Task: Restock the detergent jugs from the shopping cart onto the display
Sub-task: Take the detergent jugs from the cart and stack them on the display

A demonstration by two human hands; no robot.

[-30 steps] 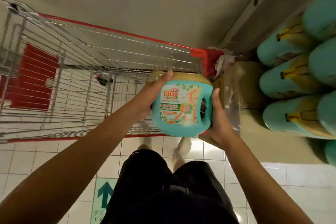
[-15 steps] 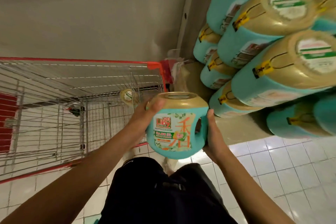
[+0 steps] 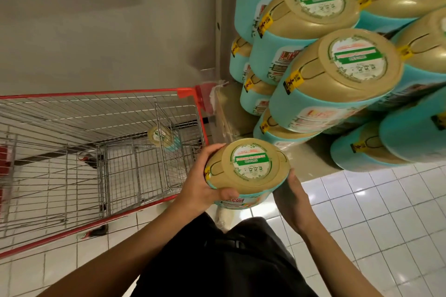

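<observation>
left hand [image 3: 200,184] + right hand [image 3: 293,202] grip: clasp jug [image 3: 248,166] | near display [image 3: 321,164] edge | cart [image 3: 101,152] left

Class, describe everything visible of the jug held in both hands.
The jug looks like plastic: a gold lid faces the camera, bearing a round white-and-green label, with a yellow tag at its left edge; a strip of turquoise, labelled body shows below. It is held aloft between cart and display. The left hand grips its left side, thumb in front; the right hand supports its lower right, fingers hidden.
</observation>
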